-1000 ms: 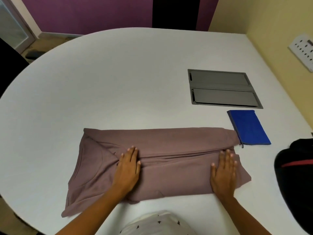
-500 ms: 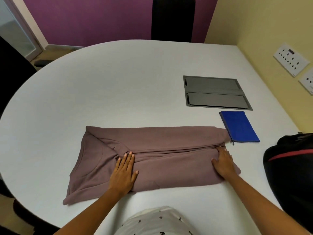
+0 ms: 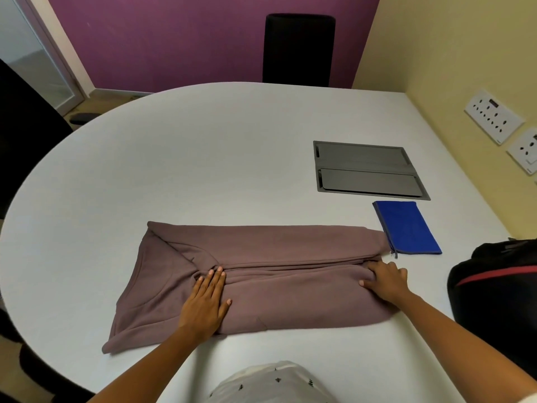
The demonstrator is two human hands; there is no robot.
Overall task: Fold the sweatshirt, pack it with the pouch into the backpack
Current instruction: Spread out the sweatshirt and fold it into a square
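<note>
Sweatshirt [image 3: 290, 245] in a dusty mauve colour lies flat on the near part of the white counter [image 3: 203, 155], directly in front of the person. It is already folded lengthwise into a long band, and the collar end at the left is not yet folded in. The left hand [image 3: 207, 303] rests on the cloth left of the middle, palm down, with the fingers straight, close together and released, holding nothing. I judge it is placed so to pin the layers, so that they do not slide when the other end is lifted. Its forearm comes in from the near edge. The right hand [image 3: 386, 282] is at the right end of the band, and its forearm comes in slantwise from the near right. Here the fingers are curled into the cloth with the thumb spread toward the middle, and the fabric bunches under them, so it appears to be grasping the hem end of the sweatshirt, probably to carry it across toward the collar. Just beside the far right corner lies the blue pouch [image 3: 406, 228], its zip pull toward the person, within easy reach for packing. At the right edge stands the black backpack [image 3: 494, 286] with a red stripe, only partly in view; whether it is open I cannot tell. Farther away a grey hatch panel [image 3: 366, 170] is set into the counter, and behind it a black chair [image 3: 299, 48] stands before the purple wall.
</note>
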